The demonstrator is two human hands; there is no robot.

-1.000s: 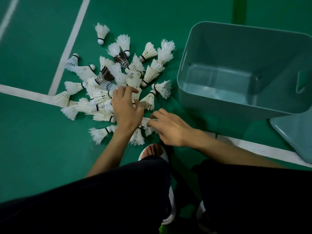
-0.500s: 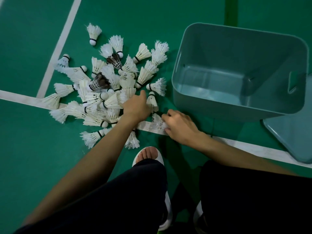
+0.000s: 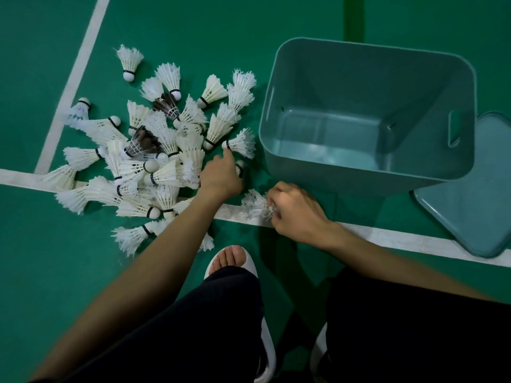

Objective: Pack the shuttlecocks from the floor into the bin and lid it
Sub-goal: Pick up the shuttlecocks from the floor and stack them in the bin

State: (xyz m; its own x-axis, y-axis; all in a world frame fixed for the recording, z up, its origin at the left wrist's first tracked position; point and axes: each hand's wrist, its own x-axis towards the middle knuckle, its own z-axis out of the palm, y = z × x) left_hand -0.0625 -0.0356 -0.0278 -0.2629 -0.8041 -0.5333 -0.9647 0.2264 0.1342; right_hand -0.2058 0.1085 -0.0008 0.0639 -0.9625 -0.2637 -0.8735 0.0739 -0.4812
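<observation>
Several white feather shuttlecocks [image 3: 163,172], two of them dark, lie heaped on the green floor left of a teal bin [image 3: 359,78]. The bin stands open and has nothing inside. Its lid [image 3: 470,200] lies flat on the floor at the bin's right. My left hand [image 3: 221,176] is at the heap's right edge, its fingers curled over a shuttlecock whose cork [image 3: 240,167] peeks out; one fingertip touches another shuttlecock [image 3: 242,143]. My right hand [image 3: 297,212] grips a shuttlecock [image 3: 254,204] by its feathers on the white line, just in front of the bin.
White court lines [image 3: 387,236] cross the green floor under the heap and below the bin. My foot in a white sandal [image 3: 231,258] and my dark trouser legs fill the bottom of the view. Bare green floor lies beyond the heap and at lower left.
My left hand has slid right from the heap's middle to its right edge, near the bin. My right hand has closed on a shuttlecock on the white line.
</observation>
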